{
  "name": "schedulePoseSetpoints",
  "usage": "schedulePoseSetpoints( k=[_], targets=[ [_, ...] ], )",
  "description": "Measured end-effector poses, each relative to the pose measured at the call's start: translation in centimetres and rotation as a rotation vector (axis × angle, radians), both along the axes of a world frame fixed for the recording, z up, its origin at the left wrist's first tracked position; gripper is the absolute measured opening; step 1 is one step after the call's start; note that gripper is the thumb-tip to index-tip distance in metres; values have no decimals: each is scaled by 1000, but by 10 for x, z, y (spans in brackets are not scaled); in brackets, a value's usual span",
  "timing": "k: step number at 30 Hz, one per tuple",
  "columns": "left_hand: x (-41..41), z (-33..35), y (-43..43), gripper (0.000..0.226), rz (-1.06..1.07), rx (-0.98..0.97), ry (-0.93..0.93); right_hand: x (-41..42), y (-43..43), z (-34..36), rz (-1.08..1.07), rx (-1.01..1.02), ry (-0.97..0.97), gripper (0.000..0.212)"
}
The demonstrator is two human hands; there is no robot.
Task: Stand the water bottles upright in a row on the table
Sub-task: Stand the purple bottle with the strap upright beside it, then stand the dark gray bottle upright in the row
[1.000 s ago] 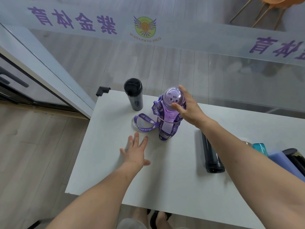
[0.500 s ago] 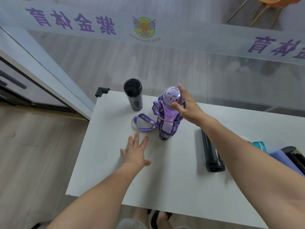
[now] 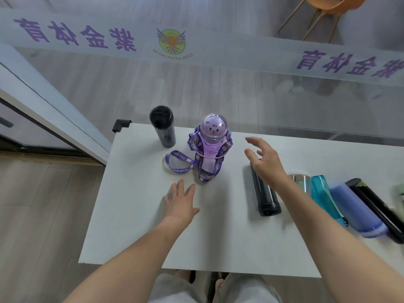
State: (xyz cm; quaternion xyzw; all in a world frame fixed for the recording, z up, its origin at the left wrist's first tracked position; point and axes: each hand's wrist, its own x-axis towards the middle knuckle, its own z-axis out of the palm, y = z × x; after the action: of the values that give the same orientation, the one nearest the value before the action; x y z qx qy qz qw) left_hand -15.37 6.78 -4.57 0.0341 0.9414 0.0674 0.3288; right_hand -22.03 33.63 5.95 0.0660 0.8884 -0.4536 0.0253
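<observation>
White matte rectangular table (image 3: 135,226), the landmark. Left hand (image 3: 180,203): flat near the table's middle, fingers spread, empty. Lying beyond it to the right: smooth black cylindrical bottle (image 3: 265,194); further right, side by side, translucent teal plastic bottle (image 3: 323,196), matte lilac bottle (image 3: 354,212), glossy black bottle (image 3: 378,211). Right hand (image 3: 265,161): above the lying black cylinder, fingers apart and curled, gripping nothing. Standing toward the far edge: translucent purple dome-lidded bottle (image 3: 211,147) with a printed woven strap (image 3: 178,161) trailing on the surface; left of it, dark cylindrical tumbler (image 3: 162,126), upright.
</observation>
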Motion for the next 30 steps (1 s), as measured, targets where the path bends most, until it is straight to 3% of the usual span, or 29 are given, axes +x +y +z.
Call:
schedulePoseSetpoints(
  k=[5, 9, 16, 19, 26, 30],
  targets=[
    [17, 1, 42, 67, -62, 57, 37, 51, 46, -19, 114, 199, -80, 29],
    [31, 3, 82, 66, -67, 27, 43, 79, 79, -39, 309, 373, -53, 31],
    [36, 8, 130, 69, 16, 6, 21, 93, 118, -67, 767, 688, -73, 78],
    [32, 13, 136, 76, 35, -21, 0, 91, 125, -72, 895, 795, -63, 85],
    [29, 11, 136, 92, 41, -48, -91, 84, 118, -79, 908, 778, -16, 65],
    [29, 11, 136, 92, 45, -28, -107, 79, 114, -73, 845, 617, -12, 66]
  ],
)
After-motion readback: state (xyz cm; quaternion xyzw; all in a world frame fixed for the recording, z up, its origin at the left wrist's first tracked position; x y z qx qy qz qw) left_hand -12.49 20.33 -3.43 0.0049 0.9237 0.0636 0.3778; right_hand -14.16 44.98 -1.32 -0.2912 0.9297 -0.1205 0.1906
